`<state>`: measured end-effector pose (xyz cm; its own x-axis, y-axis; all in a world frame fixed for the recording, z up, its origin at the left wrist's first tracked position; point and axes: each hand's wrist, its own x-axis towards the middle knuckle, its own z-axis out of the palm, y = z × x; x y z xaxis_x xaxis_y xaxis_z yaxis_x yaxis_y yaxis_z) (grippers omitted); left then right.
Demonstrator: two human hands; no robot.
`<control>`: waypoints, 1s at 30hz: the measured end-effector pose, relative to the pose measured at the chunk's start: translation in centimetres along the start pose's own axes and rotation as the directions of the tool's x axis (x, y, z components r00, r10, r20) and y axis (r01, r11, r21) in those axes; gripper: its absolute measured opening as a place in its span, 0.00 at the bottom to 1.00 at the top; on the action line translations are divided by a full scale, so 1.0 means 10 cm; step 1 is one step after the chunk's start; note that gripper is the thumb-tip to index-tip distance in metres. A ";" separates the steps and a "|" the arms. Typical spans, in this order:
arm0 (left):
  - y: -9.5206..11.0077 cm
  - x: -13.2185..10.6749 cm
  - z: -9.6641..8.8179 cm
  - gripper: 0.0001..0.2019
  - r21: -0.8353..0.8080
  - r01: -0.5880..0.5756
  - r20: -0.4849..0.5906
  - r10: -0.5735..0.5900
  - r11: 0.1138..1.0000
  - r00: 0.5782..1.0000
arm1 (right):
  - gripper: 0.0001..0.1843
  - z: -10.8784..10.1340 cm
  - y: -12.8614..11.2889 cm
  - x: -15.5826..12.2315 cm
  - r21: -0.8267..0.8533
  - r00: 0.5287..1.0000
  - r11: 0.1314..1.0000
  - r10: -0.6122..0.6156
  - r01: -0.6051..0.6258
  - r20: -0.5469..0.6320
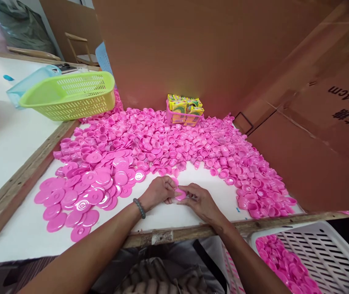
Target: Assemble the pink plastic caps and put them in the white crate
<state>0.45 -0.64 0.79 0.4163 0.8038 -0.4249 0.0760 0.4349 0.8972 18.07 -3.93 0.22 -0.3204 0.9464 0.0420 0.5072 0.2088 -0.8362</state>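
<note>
In front of me, over the white tabletop (174,216), my left hand (158,191) and my right hand (199,202) meet with fingers closed. Between their fingertips is a small pink plastic toy piece (180,194), rounded and glossy; fingers cover much of it, so its exact kind is unclear. A bit of pink plastic (174,181) also shows just above the left fingers. Flat pink toy saucers (84,204) lie in an overlapping heap left of my left hand. Beyond both hands spreads a large pile of pink toy cups (162,139), curving round to the right.
A pink basket (184,119) of small yellow boxes (186,104) stands at the back of the pile. A green basket (70,96) sits at upper left. Brown cardboard (177,49) walls the back and right. A white crate (333,253) holding pink pieces is lower right.
</note>
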 end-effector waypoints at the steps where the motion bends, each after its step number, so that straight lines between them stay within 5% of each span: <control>1: 0.01 0.00 0.01 0.21 -0.002 0.017 -0.012 -0.017 1.000 1.000 | 0.16 -0.02 0.00 0.01 0.021 1.000 1.000 0.022 -0.022 0.009; 6: 0.03 0.03 0.02 0.23 -0.023 0.078 -0.020 -0.078 0.997 0.997 | 0.14 -0.08 0.01 0.07 0.120 0.988 0.986 0.101 -0.115 0.114; 17: -0.10 0.06 0.05 0.19 -0.015 0.067 -0.031 -0.068 0.998 0.997 | 0.08 0.04 -0.04 0.00 -0.089 1.000 0.996 -0.001 -0.002 -0.026; 23: -0.03 0.05 0.02 0.16 -0.005 -0.015 0.047 0.015 1.000 0.999 | 0.14 0.03 -0.02 -0.04 0.088 0.996 0.993 0.081 -0.079 -0.026; 30: -0.05 0.06 0.04 0.17 0.021 -0.011 -0.007 0.011 1.000 1.000 | 0.14 0.01 -0.06 0.02 0.299 0.967 0.922 0.255 -0.246 0.009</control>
<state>1.03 -0.55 0.16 0.4107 0.8113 -0.4161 0.0903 0.4179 0.9040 17.64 -3.85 0.64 -0.1881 0.9660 -0.1776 0.3071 -0.1140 -0.9448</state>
